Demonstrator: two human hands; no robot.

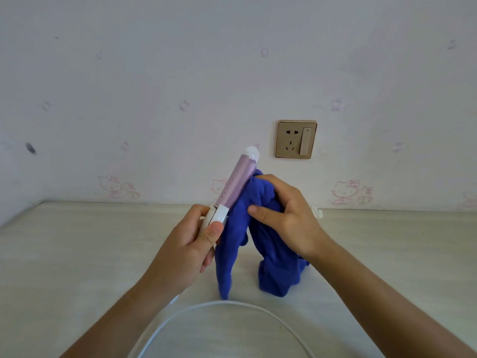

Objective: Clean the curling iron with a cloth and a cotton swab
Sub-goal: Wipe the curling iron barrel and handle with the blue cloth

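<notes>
Blue cloth (260, 228) in right hand (286, 215) presses curling iron (236, 184), left hand (191, 244) gripping.

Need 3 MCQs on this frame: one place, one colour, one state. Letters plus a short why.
1. Where is the wall socket?
A) right of the iron's tip
B) left of the iron's tip
C) under the table

2. What colour is the cloth?
A) white
B) blue
C) pink

3. How is the curling iron held?
A) lying flat on the table
B) hanging by its cord
C) tilted up in the left hand

Answers:
1 A: the socket sits on the wall, right of the tip.
2 B: the cloth in the right hand is blue.
3 C: the left hand grips the white handle, barrel up.
</notes>
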